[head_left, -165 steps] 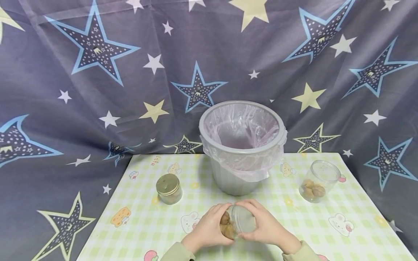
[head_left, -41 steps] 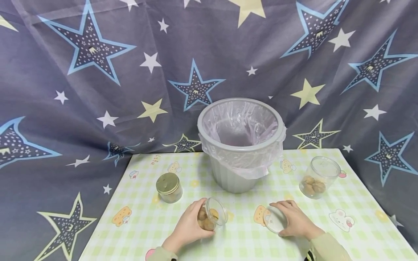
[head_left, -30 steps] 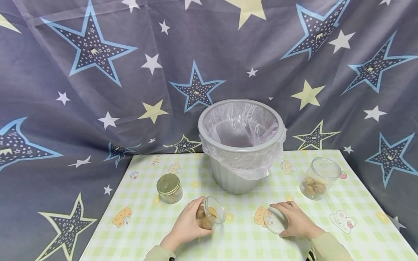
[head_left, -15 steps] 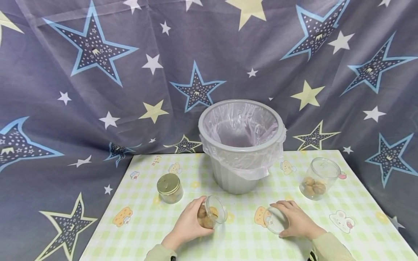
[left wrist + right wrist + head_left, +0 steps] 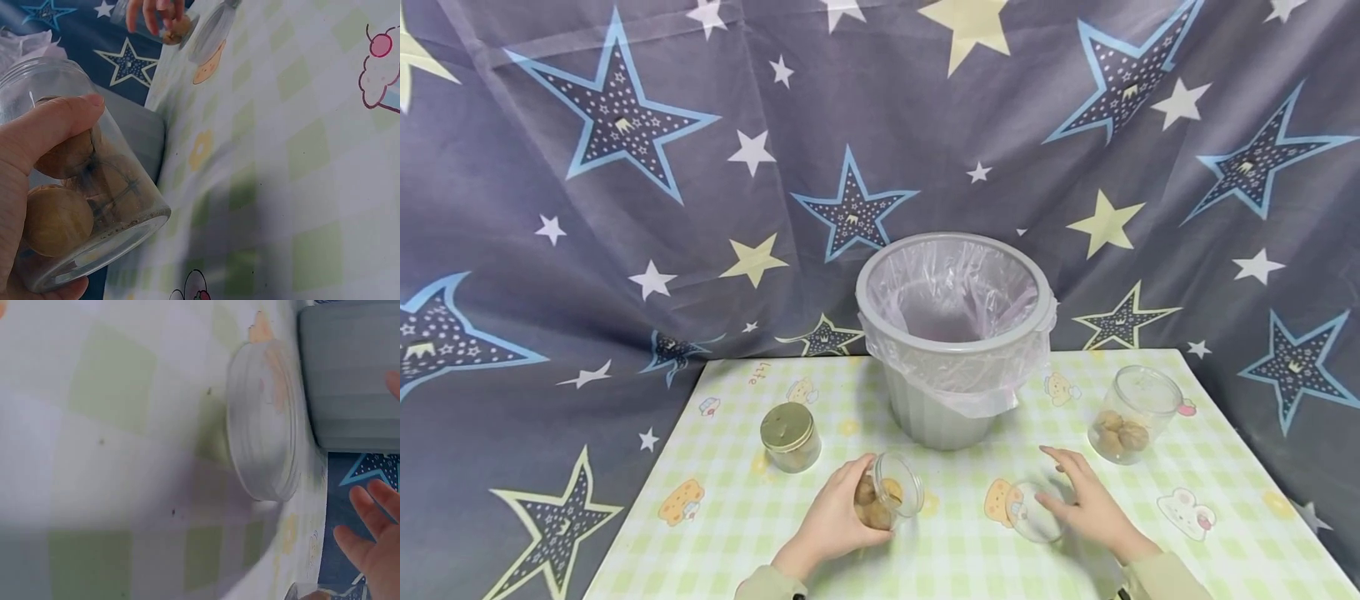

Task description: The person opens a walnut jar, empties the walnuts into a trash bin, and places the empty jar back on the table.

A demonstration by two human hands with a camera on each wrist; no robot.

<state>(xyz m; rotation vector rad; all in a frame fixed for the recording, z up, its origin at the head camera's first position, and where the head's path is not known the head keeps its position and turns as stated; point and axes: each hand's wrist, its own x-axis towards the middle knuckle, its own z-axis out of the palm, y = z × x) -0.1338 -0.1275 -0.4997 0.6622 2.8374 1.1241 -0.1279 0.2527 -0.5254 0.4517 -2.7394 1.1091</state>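
My left hand [image 5: 838, 521] curls round an open clear jar [image 5: 887, 500] with walnuts [image 5: 59, 215] in it, thumb on one side and fingers wrapped behind. The jar is tilted, its open mouth turned up and toward the bin, and I hold it near the front edge of the table [image 5: 737, 517], a little left of the middle. In the left wrist view my thumb [image 5: 53, 128] lies across the jar's wall, the walnuts sit packed against the bottom.

My right hand [image 5: 1086, 504] is spread loose with straight fingers, holding nothing, hovering just right of the clear lid [image 5: 1028, 517]. The lid lies flat on the table near the front edge, right of the middle, beside a printed cartoon figure. Whether my fingertips touch its rim I cannot tell. The right wrist view shows the lid [image 5: 262, 425] resting on the checked cloth with the grey bin [image 5: 350, 375] behind it.

The grey bin [image 5: 955, 400], lined with a thin plastic bag [image 5: 958, 287], stands at the middle of the table's far edge. A second clear jar with walnuts [image 5: 1131, 415] stands toward the right edge, apart from my right hand. A small jar with a gold lid [image 5: 788, 437] stands toward the left, just beyond my left hand. A dark star-printed cloth [image 5: 625, 208] hangs behind the table.
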